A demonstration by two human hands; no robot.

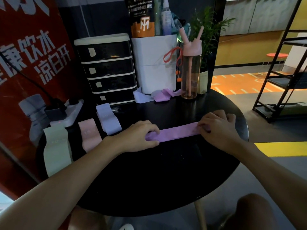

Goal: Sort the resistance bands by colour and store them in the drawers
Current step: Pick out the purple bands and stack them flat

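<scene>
— So, what is lying on the left side of the frame?
— A pale green band (56, 150) is lying flat at the lower left of the black counter (149, 180). A pink band (88, 135) is lying just to its right, and a pale lilac stack (108, 120) is sitting beside that one. The three are lying side by side, apart from each other.
— And the drawers?
— The drawer unit (106, 70) is standing behind them, left of centre in the upper half. All four drawers are sitting closed, each carrying a small paper label.
— What are the hands doing?
— The left hand (139, 136), in the middle of the frame, is curling its fingers over the left end of a purple band (177, 132) and pinching it against the thumb. That band is lying stretched out flat across the centre of the counter.
— Anything behind it?
— A few loose bands (162, 95) are lying crumpled at the foot of a white box (154, 63), and a pink-capped bottle (191, 72) is standing just right of them.
— And the other hand?
— The right hand (217, 128), right of centre, is bearing down on the band's right end with curled fingers, clamping it there.
</scene>
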